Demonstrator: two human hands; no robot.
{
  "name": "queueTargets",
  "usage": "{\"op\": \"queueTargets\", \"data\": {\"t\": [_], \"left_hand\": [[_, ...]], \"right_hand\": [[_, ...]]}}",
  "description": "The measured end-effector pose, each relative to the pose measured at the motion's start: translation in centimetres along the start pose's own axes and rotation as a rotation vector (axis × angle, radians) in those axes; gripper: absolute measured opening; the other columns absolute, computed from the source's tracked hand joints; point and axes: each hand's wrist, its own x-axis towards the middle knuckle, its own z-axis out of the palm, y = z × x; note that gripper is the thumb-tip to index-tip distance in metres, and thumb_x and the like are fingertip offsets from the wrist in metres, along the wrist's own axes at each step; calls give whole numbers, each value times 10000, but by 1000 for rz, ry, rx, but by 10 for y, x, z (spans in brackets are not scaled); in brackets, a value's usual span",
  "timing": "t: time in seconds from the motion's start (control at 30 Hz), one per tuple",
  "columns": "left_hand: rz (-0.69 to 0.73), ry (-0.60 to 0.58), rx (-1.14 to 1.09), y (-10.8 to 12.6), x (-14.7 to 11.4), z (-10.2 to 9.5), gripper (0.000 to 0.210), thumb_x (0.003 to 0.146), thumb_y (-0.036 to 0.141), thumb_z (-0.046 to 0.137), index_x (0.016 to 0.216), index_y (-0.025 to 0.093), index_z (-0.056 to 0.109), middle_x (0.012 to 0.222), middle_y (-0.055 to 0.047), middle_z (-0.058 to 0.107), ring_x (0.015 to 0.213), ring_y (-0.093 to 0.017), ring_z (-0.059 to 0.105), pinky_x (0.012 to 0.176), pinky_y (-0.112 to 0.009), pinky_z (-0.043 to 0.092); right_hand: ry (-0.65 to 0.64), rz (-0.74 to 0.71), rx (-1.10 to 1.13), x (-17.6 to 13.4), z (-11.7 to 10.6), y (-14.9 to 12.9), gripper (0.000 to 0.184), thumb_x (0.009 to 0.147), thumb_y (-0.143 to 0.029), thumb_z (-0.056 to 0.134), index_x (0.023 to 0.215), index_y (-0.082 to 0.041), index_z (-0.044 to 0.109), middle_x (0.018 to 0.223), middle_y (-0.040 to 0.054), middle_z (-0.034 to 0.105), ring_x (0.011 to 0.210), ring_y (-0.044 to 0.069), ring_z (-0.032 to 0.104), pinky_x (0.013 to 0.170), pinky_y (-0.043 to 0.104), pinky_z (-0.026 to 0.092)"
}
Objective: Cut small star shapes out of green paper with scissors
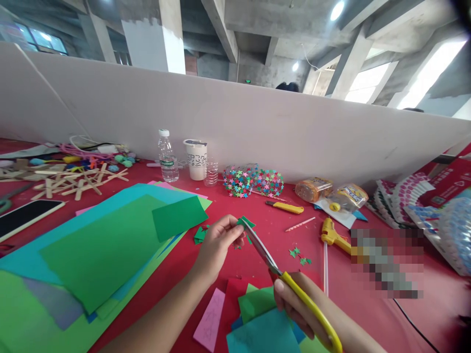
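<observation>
Table [259, 208], red: scissors [293, 284] in R hand [290, 305], fingers wrapped round yellow handles; L hand [221, 240] pinches green scrap [248, 222] at blades, over tabletop, approx. centre of view. Technique (judged): short snips, rotate paper rather than blades, keep L fingertips clear of cutting edge. Containers by ht: capped clear bottle [168, 159], contents can't tell; white cup [196, 159] w/ lettering near it, contents hidden; ribbed clear tub [211, 172] just beside, contents unclear.

We have sheets [106, 250] left of the scissors [290, 284], the glue gun [336, 236] right, a bottle [168, 159] (beside a cup [196, 161]) behind.
</observation>
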Motion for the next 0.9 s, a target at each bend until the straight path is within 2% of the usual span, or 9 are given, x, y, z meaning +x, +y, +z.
{"op": "queueTargets", "data": {"t": [0.2, 0.5, 0.67, 0.9], "left_hand": [[-21, 10, -16, 0, -1, 1, 162, 796, 294, 582, 703, 170, 532, 617, 32, 555, 571, -90, 510, 573, -207, 404], [-37, 16, -42, -2, 0, 0, 156, 778, 300, 591, 703, 172, 543, 618, 30, 553, 577, -100, 514, 576, -219, 409], [-35, 22, -56, 0, 0, 1, 156, 763, 302, 599, 695, 170, 549, 618, 24, 557, 567, -104, 512, 571, -223, 408], [-61, -2, -42, 2, -1, 1, 162, 750, 310, 610, 680, 169, 571, 589, 14, 567, 568, -112, 516, 583, -225, 399]], "right_hand": [[8, 54, 48, 0, 4, -1, 596, 733, -768, 403, 617, -185, 452, 322, -125, 277, 243, 24, 239, 277, 144, 163], [31, 37, -85, 2, 4, -2, 539, 812, -677, 382, 603, -184, 442, 329, -108, 309, 257, 36, 294, 284, 147, 178], [18, 50, -60, 4, 4, 2, 506, 828, -638, 387, 603, -187, 437, 318, -112, 311, 235, 32, 261, 279, 147, 157], [66, 7, -24, 4, 6, 4, 544, 779, -703, 411, 601, -190, 437, 329, -112, 299, 246, 32, 265, 278, 150, 165]]}}
